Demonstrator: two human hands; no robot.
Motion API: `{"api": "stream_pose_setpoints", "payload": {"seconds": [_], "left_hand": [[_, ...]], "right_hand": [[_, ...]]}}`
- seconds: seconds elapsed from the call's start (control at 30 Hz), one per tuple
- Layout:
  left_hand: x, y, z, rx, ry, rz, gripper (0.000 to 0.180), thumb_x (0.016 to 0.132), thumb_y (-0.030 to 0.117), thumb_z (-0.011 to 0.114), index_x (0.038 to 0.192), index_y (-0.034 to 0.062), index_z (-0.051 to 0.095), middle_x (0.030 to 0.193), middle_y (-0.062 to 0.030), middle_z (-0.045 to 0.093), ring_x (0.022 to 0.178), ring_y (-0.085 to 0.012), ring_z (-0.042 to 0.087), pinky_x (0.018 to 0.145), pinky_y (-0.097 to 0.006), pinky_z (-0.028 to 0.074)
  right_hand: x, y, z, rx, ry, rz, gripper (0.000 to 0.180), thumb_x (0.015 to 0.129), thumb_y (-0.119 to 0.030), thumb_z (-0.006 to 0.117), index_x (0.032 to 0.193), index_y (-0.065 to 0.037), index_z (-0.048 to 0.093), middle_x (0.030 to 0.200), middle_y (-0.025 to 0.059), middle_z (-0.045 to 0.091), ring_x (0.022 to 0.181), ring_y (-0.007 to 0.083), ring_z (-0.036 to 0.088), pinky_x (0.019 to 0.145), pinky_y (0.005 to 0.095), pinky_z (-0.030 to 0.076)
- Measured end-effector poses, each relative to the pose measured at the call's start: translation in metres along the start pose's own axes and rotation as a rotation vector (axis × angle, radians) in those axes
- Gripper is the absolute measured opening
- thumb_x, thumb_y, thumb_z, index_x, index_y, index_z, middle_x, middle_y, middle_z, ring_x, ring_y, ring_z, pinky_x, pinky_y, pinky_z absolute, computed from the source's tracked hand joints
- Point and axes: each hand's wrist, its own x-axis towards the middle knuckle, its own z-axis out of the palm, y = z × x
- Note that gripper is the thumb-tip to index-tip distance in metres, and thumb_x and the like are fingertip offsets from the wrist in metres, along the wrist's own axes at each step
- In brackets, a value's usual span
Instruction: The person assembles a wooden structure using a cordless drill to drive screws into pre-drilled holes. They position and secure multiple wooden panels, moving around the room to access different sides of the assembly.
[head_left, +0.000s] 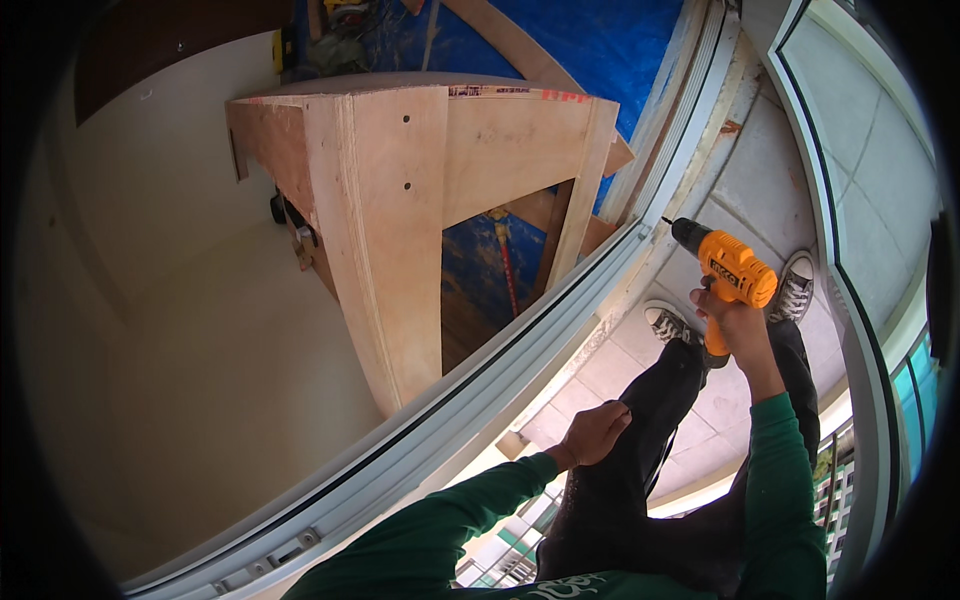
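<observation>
My right hand [735, 325] is wrapped round the grip of an orange and black cordless drill [738, 268]. A thin dark bit in its chuck points up and left, toward the sliding-door track. In front of my thigh, my left hand [597, 433] is closed, palm side turned away; whatever its fingers may hold is hidden. Across the track stands a plywood frame [375, 220] like a table or bench, apart from both hands and the drill. Two dark holes show in its upright panel, and an opening lies below its crosspiece.
A white metal door track [430, 375] runs diagonally between me and the plywood frame. A glass door panel [860, 170] stands at the right. Blue sheeting [620, 50] covers the floor beyond, with wood strips [520, 45] on it. A red rod [507, 265] shows through the frame's opening.
</observation>
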Motion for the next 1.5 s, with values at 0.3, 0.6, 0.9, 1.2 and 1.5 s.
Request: {"api": "stream_pose_setpoints", "payload": {"seconds": [0.3,0.6,0.9,1.2,1.5], "left_hand": [[-0.001,-0.007,-0.001,0.011,-0.004,0.01,0.024,0.112,0.03,0.052,0.116,0.0083,0.062,0.103,-0.0167,0.069,0.1,-0.0396,0.07,0.088,-0.046,0.056],[-0.004,-0.006,-0.005,0.011,0.018,0.04,0.025,0.113,0.03,0.051,0.113,0.0074,0.062,0.1,-0.0176,0.069,0.096,-0.0409,0.07,0.086,-0.046,0.056],[-0.008,-0.004,-0.008,0.01,0.031,0.057,0.025,0.113,0.03,0.051,0.112,0.0071,0.061,0.098,-0.0182,0.068,0.094,-0.0415,0.069,0.083,-0.047,0.056],[-0.013,-0.009,-0.001,0.017,0.054,0.061,0.026,0.113,0.031,0.051,0.114,0.0068,0.062,0.099,-0.0184,0.069,0.095,-0.0418,0.07,0.084,-0.048,0.057],[-0.015,-0.005,0.003,0.024,0.063,0.025,0.026,0.113,0.031,0.053,0.114,0.0071,0.063,0.1,-0.0184,0.07,0.095,-0.0424,0.07,0.084,-0.048,0.058]], "right_hand": [[-0.009,-0.011,0.007,-0.028,0.024,-0.029,0.035,0.09,-0.006,0.079,0.122,-0.002,0.065,0.104,0.003,0.065,0.081,0.0144,0.065,0.074,0.0314,0.056],[-0.011,-0.012,0.007,-0.061,0.021,-0.038,0.035,0.091,-0.005,0.078,0.123,-0.002,0.064,0.107,0.0037,0.064,0.083,0.0156,0.066,0.075,0.032,0.057],[-0.011,-0.007,0.008,-0.085,0.046,-0.035,0.036,0.09,-0.004,0.079,0.124,-0.003,0.065,0.108,0.0038,0.064,0.084,0.0156,0.067,0.073,0.0318,0.057],[-0.015,-0.013,0.013,-0.078,0.048,-0.112,0.032,0.092,-0.011,0.079,0.118,-0.001,0.065,0.098,0.0047,0.066,0.078,0.0165,0.067,0.072,0.0329,0.055],[-0.013,-0.012,0.011,-0.058,0.038,-0.082,0.038,0.09,-0.002,0.077,0.126,-0.002,0.065,0.107,0.0054,0.064,0.083,0.016,0.067,0.072,0.0319,0.059]]}}
